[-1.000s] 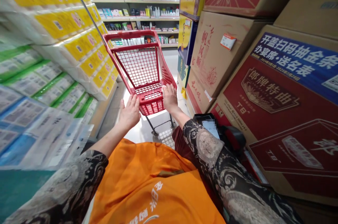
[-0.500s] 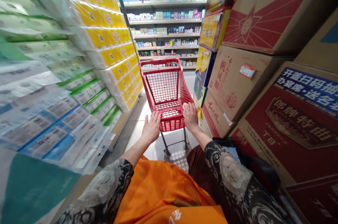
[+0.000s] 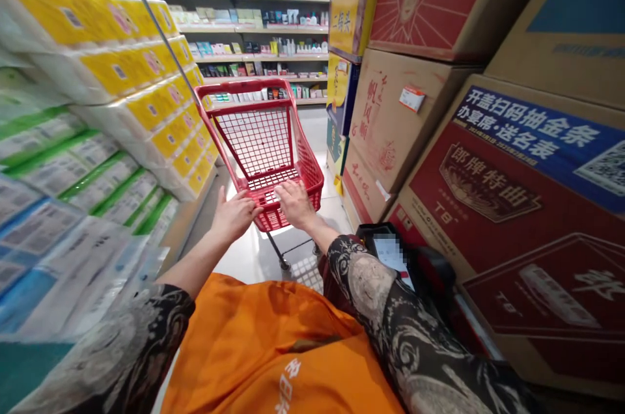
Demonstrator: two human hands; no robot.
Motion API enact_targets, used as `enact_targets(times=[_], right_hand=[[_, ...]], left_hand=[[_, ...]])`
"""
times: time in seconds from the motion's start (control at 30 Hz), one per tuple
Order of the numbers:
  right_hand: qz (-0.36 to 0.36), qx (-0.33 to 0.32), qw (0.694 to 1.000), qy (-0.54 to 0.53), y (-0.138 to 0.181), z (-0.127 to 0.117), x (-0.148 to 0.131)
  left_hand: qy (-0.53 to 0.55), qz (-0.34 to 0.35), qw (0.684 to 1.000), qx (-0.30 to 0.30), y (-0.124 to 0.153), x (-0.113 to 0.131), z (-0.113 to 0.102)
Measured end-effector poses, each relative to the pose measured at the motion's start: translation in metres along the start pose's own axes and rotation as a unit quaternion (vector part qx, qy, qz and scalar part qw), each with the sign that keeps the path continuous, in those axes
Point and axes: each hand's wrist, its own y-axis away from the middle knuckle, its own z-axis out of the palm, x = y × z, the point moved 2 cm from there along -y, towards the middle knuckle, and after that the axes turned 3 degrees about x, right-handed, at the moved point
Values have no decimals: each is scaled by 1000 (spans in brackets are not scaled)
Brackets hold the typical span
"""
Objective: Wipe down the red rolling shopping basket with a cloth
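A small red mesh shopping cart (image 3: 266, 140) stands in the aisle just ahead of me, its basket holding nothing I can see. My left hand (image 3: 234, 213) curls its fingers over the cart's near left rim, thumb up. My right hand (image 3: 293, 202) lies on the near rim beside it, fingers bent over the edge into the basket. Both arms wear dark patterned sleeves (image 3: 371, 297) over an orange vest (image 3: 273, 349).
Stacked packs of tissue rolls in yellow, green and blue wrap (image 3: 122, 95) wall the left side. Large red and brown cartons (image 3: 488, 179) are piled on the right. Shelves of small goods (image 3: 263, 17) cross the aisle's far end. A dark bag (image 3: 420, 258) hangs by my right hip.
My right hand slid left along the near rim toward my left hand. My left hand went from open beside the cart to curled on the rim. The view tilted back down.
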Motion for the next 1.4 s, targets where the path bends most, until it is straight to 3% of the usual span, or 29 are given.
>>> enact_targets(times=[0.13,0.23,0.3,0.4,0.53,0.63,0.73,0.83,0.97,1.2,1.3,1.4], right_hand=[[51,4,999,-8,5,-10,27],[138,16,990,1,5,-20,51],[199,26,980,7,4,-26,62],[246,42,968,6,4,-31,61],[219,70,973,-8,10,-26,26],[151,68,986,-16,20,-21,-1],[83,54,995,-15,28,-19,-10],[59,41,997,-11,30,-21,0],[87,38,995,-19,24,-25,26],[155,83,983,-50,15,-38,79],[188,134,971,-57,6,-37,77],[152,130,978,-59,-12,-23,49]], left_hand=[[-11,-10,1000,9,-7,34,1],[-3,7,1000,6,-14,57,1],[4,25,1000,13,-18,61,2],[-12,8,1000,20,-22,48,3],[-46,-21,999,7,-28,25,4],[-53,-18,998,-1,-32,18,5],[-58,-6,998,-1,-33,18,4],[-61,2,998,7,-34,24,1],[-35,-12,999,5,-41,28,1],[-43,-74,995,-49,-50,-4,-1],[-49,-58,995,-61,-47,-1,-3],[-38,-42,997,-58,-46,11,-2]])
